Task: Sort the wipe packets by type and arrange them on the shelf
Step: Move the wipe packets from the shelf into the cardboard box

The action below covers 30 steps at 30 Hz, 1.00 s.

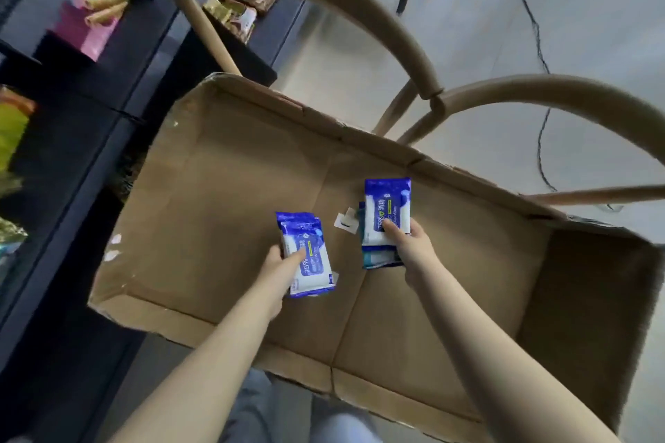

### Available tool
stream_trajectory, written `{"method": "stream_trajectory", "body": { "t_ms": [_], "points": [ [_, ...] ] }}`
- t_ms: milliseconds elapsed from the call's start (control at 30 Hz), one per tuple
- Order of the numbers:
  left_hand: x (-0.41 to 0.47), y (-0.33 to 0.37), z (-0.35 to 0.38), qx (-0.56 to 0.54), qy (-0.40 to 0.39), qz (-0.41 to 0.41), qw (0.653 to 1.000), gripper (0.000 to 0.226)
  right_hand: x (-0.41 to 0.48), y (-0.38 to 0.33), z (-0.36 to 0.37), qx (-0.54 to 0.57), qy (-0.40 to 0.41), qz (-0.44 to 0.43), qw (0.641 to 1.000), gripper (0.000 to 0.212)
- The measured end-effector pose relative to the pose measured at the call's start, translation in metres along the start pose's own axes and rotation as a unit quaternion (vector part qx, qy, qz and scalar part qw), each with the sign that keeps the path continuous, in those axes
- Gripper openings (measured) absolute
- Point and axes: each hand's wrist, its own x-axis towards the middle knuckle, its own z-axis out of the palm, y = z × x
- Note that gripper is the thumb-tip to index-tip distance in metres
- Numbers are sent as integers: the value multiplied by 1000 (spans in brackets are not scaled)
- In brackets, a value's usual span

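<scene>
Wipe packets (307, 255) were near the middle of the cardboard box (216, 191); the left hand (284, 273) gripped one blue stack and the right hand (410, 244) gripped a second stack (387, 216). Gathering looked to be the step in hand. Next, they needed lifting out to the shelf (90, 111) left of the box, grouped by type.

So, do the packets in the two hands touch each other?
Apart. The head view shows bare box floor and a white scrap between the left packets, in the left hand, and the right packets, in the right hand.
</scene>
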Motion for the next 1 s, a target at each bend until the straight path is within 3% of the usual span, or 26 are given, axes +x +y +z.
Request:
{"method": "stream_trajectory", "body": {
  "t_ms": [100,233,500,633,800,1000],
  "points": [
    [24,12,22,4,-9,4,1000,32,38,-20,7,-31,-32,-8,999,23],
    [37,18,42,3,-12,10,1000,66,65,-30,20,-40,-32,-29,998,27],
    [22,13,16,-45,0,18,999,60,39,-18,30,-50,51,-108,992,61],
    [-7,10,-27,-80,-14,29,996,35,-9,-12,41,-40,61,-140,987,44],
    [-86,1,-117,-130,-31,108,985,33,-122,-10,85,-28,29,-191,981,38],
    [-246,-29,-254,-168,4,237,957,29,-310,-13,156,-19,-56,-256,965,25]
  ]
}}
